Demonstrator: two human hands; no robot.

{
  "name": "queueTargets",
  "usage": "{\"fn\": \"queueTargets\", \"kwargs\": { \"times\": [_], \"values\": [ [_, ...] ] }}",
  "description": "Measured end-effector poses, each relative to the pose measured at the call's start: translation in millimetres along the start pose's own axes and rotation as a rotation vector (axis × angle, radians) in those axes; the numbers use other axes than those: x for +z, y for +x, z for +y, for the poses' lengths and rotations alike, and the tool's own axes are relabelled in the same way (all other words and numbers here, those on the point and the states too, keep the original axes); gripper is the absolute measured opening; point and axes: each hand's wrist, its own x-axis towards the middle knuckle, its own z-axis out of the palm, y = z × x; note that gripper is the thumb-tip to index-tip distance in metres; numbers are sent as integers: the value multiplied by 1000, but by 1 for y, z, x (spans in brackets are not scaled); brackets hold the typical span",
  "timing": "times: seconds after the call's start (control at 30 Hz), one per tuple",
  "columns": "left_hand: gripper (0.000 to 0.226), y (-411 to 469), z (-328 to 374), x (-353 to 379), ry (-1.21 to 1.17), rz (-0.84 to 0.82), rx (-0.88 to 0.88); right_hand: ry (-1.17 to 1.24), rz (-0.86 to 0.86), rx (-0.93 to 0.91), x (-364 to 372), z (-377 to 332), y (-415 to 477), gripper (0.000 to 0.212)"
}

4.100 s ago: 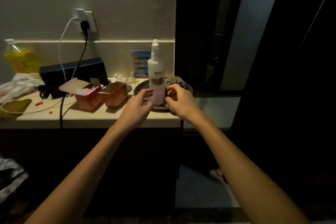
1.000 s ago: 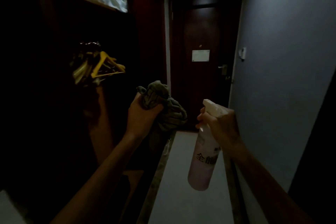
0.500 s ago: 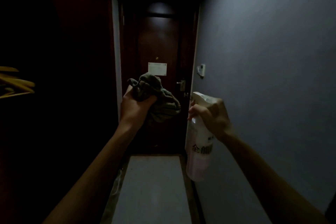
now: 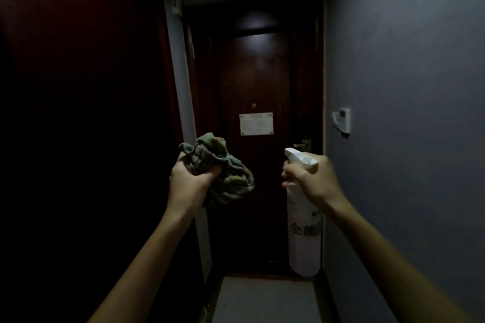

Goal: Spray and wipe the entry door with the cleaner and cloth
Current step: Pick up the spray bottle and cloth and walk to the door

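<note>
Only "全能" is legible on the held spray bottle (image 4: 304, 244).

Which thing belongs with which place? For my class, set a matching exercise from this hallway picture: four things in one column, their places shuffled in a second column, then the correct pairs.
Things
1. cloth
2. spray bottle
3. white sign
4. control panel

Places
A. fixed on the entry door
B. gripped in the right hand
C. mounted on the grey wall
D. bunched in the left hand

Pairs: 1-D, 2-B, 3-A, 4-C
</note>
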Motion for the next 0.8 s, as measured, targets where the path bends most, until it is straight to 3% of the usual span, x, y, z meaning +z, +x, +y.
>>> {"fn": "queueTargets", "kwargs": {
  "times": [0.17, 0.43, 0.8],
  "values": [
    [40, 90, -45, 20, 32, 65, -7, -9, 4, -59, 26, 55, 104, 14],
    [40, 236, -160, 45, 20, 121, 10, 106, -11, 47, 89, 156, 247, 10],
    [29, 450, -291, 65, -14, 69, -36, -59, 1, -150, 177, 256, 453, 33]
  ]
}}
